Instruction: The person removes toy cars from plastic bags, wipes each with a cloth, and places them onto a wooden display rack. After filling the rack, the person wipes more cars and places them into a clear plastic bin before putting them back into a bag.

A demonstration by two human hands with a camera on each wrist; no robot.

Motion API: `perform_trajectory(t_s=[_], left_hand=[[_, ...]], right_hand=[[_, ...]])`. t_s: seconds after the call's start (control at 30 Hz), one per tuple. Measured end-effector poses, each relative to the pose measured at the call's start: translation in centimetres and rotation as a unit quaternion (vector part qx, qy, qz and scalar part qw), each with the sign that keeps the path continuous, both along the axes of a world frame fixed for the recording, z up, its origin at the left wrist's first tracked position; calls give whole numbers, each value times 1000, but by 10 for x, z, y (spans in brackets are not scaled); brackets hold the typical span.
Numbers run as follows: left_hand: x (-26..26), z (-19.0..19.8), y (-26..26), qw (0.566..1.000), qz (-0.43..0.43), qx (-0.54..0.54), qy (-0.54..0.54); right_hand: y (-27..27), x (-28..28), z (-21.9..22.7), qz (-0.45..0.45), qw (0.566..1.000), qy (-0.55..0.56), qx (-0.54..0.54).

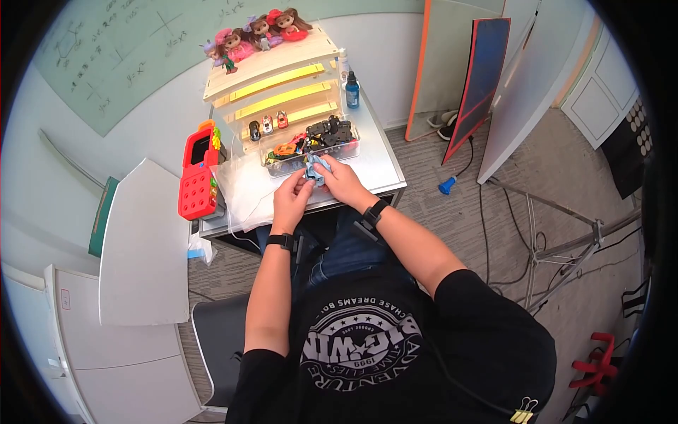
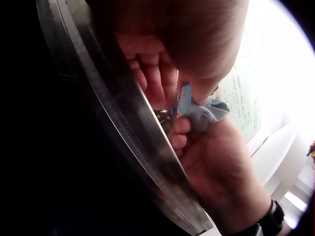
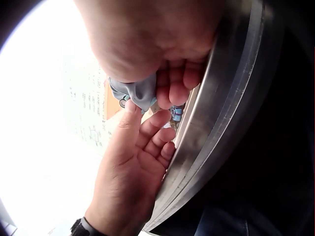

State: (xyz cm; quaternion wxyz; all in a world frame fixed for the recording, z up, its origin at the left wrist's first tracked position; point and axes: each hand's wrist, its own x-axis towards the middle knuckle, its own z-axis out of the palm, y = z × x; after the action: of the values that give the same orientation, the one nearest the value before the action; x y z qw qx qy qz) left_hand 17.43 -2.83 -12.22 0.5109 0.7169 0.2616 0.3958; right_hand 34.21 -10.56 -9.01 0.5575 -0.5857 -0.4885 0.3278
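Note:
Both hands meet at the table's front edge around a small blue toy with grey-blue cloth point(image 1: 317, 172). The left hand point(image 1: 291, 201) pinches its lower side with thumb and fingertips. From the right, the right hand point(image 1: 345, 185) grips the cloth between thumb and curled fingers. In the left wrist view the cloth point(image 2: 209, 112) bunches beside a light-blue piece point(image 2: 185, 100); in the right wrist view a small wheel point(image 3: 123, 103) shows at the cloth's edge. Just beyond the hands stands a clear bin point(image 1: 282, 168) of toy parts. The fingers hide much of the toy.
Behind the bin, three toy cars point(image 1: 268, 124) stand by a wooden rack point(image 1: 277, 81) with dolls point(image 1: 261, 35) on top. A red toy case point(image 1: 198, 191) is at the table's left, near plastic sheeting point(image 1: 240, 185). A blue spray bottle point(image 1: 352, 90) stands at the back right.

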Motion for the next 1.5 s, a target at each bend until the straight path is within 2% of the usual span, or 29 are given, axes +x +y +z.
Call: perform_trajectory(t_s=[0.1, 0.23, 0.43, 0.5, 0.63, 0.73, 0.87, 1.1, 1.2, 1.33, 1.47, 1.5], left_hand=[[1, 6, -4, 999, 10, -34, -20], [1, 11, -7, 1000, 13, -15, -10], [-1, 8, -6, 998, 24, 48, 41], [-3, 9, -6, 982, 41, 129, 134], [-1, 18, -14, 980, 47, 158, 111], [2, 21, -17, 988, 44, 133, 70], [4, 23, -18, 990, 45, 100, 88], [5, 22, -19, 989, 46, 108, 93], [5, 15, -14, 988, 53, 116, 86], [5, 10, -14, 984, 77, 129, 96], [5, 13, -15, 980, 73, 134, 126], [5, 12, -15, 980, 73, 133, 125]], right_hand=[[1, 2, -1, 9, 1000, 6, 0], [-3, 2, 6, 18, 999, -38, 7], [-2, 2, 10, 24, 999, -35, -17], [-2, 1, 6, 18, 998, -55, 2], [-3, 0, 7, 13, 996, -85, 11], [-5, -2, 8, 15, 995, -100, 9], [-8, -3, 6, 14, 992, -123, 15], [0, 5, -9, 31, 997, 20, 65], [-6, 1, 4, 42, 998, 4, 55], [-7, -1, 1, 47, 995, -74, 39], [-4, 3, -5, 50, 996, -67, 38], [-3, 4, -7, 51, 997, -34, 41]])
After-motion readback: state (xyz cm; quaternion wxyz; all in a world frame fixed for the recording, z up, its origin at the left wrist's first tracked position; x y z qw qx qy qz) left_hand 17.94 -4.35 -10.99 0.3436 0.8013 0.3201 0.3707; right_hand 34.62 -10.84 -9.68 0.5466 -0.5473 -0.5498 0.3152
